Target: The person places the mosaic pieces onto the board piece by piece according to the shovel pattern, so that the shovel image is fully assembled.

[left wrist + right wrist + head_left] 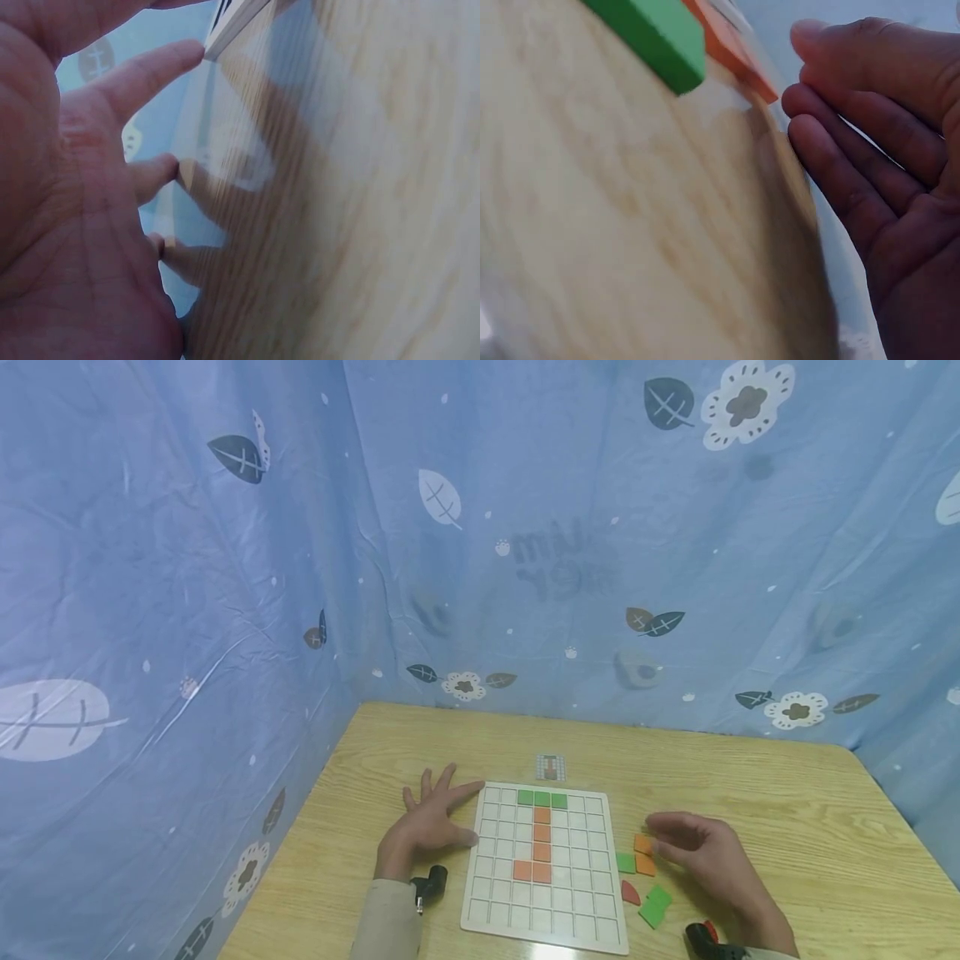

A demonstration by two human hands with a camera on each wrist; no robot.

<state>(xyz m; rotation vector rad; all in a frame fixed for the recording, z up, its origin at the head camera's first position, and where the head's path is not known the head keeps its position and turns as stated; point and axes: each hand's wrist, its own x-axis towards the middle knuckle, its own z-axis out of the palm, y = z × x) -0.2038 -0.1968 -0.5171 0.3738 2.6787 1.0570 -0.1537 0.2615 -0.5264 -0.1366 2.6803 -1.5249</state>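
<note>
Head view puts the white grid board low and just right of centre in the frame, flat on the wooden table. Three green tiles line its top row, and five orange tiles run down from them and hook left at the bottom.

The left hand is braced along the board's left edge, fingers spread, index at the upper-left corner and thumb on the side, not pinching anything. If it pushes too hard, I'd guess the board skids right and jogs the tiles, or rams the loose green square just beside its right edge.

The right hand, lower right of the frame, is loosely curved, thumb apart from the fingers, nothing pinched that anyone can see. Its thumb is right by two loose orange squares; can't tell if it's touching. They're packed tight with that green one, so a sloppy grab could easily shove the neighbours.

Also worth watching: the black wrist gadget near the bottom edge. A low sweep left could knock the green pieces or the red quarter-circle.
</note>
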